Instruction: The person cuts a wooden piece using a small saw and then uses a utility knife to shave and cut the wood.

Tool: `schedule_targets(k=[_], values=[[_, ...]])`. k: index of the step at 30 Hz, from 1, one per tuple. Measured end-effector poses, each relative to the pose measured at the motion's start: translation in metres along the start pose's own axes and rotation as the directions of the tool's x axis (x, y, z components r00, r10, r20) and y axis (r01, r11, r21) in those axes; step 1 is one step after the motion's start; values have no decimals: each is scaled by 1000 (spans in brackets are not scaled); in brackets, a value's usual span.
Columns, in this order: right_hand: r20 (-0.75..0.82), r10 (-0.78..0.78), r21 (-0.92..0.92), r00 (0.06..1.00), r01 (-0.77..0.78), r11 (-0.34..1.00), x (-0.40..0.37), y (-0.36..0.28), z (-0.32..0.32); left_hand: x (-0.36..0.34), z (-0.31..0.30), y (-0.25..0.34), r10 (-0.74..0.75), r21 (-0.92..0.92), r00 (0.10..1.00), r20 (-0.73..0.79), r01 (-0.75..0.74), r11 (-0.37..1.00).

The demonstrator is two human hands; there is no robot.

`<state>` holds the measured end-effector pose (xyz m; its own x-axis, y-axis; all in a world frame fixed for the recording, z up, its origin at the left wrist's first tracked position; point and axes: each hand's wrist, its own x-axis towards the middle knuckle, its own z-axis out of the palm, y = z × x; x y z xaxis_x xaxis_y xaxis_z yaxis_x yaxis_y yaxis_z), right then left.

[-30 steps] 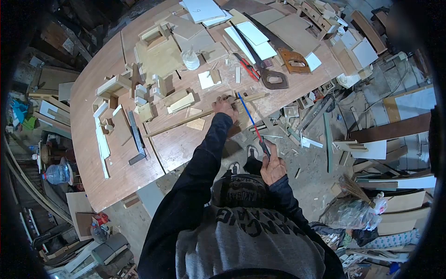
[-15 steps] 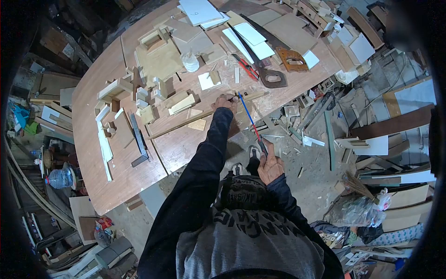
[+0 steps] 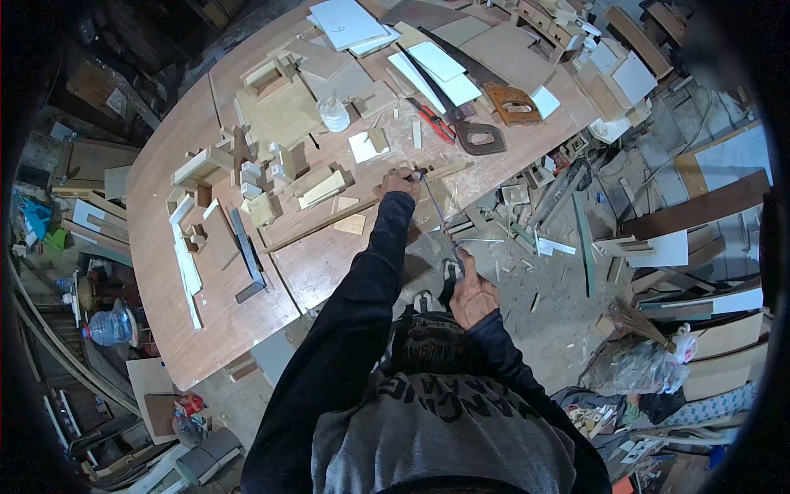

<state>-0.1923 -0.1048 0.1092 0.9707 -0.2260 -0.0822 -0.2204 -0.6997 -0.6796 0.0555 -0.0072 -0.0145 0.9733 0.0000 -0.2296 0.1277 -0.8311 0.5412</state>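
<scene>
My right hand [image 3: 475,298] is closed around the handle of a slim hacksaw [image 3: 444,222], seen nearly edge-on. The saw's far end reaches the table edge beside my left hand [image 3: 398,182]. That hand is closed on a long thin wood strip [image 3: 322,223] lying along the front of the table. Its fingertips are partly hidden, and a small dark piece shows beside them. Behind it lies a small white board [image 3: 368,146] with a wood block on top. A short thin wood piece [image 3: 350,224] rests near my left forearm.
The wooden table [image 3: 164,280] carries a red-handled tool [image 3: 434,120], handsaws [image 3: 512,104], a plastic container [image 3: 333,114], a try square [image 3: 246,253] and several wood blocks. Offcuts litter the floor [image 3: 527,329]. Boards [image 3: 699,206] lean at the right.
My right hand has drawn slightly back and left with the hacksaw, whose blue and red frame now looks duller and greyer. My left hand stays at the wood strip.
</scene>
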Motion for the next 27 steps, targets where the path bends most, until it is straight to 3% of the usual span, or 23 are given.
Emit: schedule_targets(k=[2, 6, 9, 11, 12, 14, 15, 17, 21, 23, 27], values=[[-13, -11, -149, 1000, 9, 989, 1, 2, 6, -4, 0, 1, 39, -6, 998, -57, -39, 999], [-17, -13, -86, 1000, 11, 996, 10, -2, 5, -4, -1, 3, 68, -5, 997, -43, -68, 998], [98, 20, -126, 995, -7, 992, 14, 3, 6, 12, 20, -11, 56, 33, 996, -66, -54, 998], [181, 155, -30, 971, -153, 988, 19, 14, 16, 55, 80, -50, 290, 134, 933, -212, -266, 955], [181, 159, -30, 970, -156, 987, 22, 14, 20, 53, 78, -50, 290, 134, 934, -208, -267, 954], [-5, -99, -149, 995, 97, 984, 31, 12, 27, 42, 55, -36, 174, 103, 982, -74, -166, 981], [-6, -97, -149, 995, 95, 984, 32, 16, 32, 28, 39, -25, 176, 103, 982, -72, -168, 980], [99, 32, 151, 995, -47, 987, 38, 26, 39, 0, 6, -3, 53, 45, 997, -53, -51, 998], [119, -16, -34, 993, 20, 999, 34, -3, 13, -9, 8, -1, 66, 103, 997, -24, -64, 993], [60, -20, -154, 998, 29, 988, 53, -5, 25, -8, 8, -3, 124, 153, 986, -111, -107, 982], [26, -54, -22, 998, 55, 998, 53, 6, 30, 1, 16, -9, 54, 19, 995, -89, -53, 998]])
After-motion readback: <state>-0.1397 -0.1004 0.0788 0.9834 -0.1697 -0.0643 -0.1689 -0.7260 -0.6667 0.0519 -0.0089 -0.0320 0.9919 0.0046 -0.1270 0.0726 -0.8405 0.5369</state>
